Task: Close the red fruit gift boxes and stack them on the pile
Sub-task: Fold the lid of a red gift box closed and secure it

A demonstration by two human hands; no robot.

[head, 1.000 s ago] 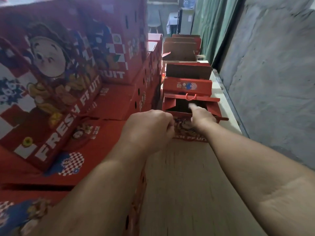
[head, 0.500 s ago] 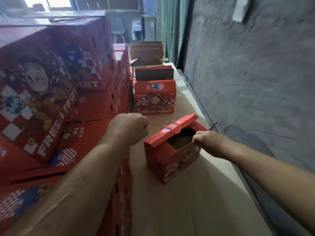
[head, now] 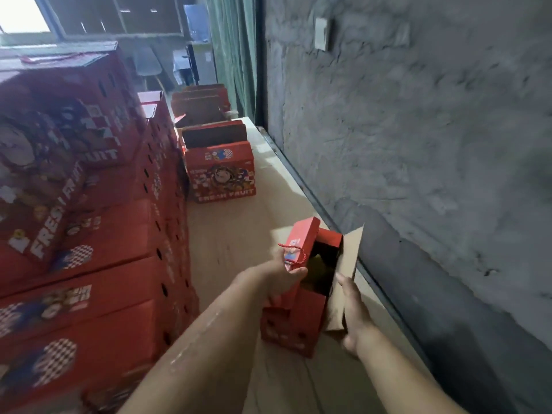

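The left hand (head: 282, 277) has its fingers curled round the red handle flap (head: 300, 245) of the open gift box (head: 294, 318), thumb lying along the flap's inner edge beside the red cord handle (head: 291, 255). The right hand (head: 352, 312) lies with fingers fairly straight against the inside of the brown outer flap (head: 349, 264), which stands splayed toward the grey wall (head: 418, 144); whether the thumb pinches that flap from behind cannot be told. The box sits on the cardboard-covered tabletop (head: 233, 234), near its wall-side edge, mouth open and something dark and greenish inside. Judging from this, the risk is in the fold: if the red flap comes down before the brown one is tucked, the lid may jam or crease, and the loose cord could get trapped in the seam. Pushing hard sideways might also slide the light box toward the table edge. Further along stands another box (head: 222, 171) with flaps up, and on the left rises the pile of closed boxes (head: 89, 234), well apart from the one in hand.
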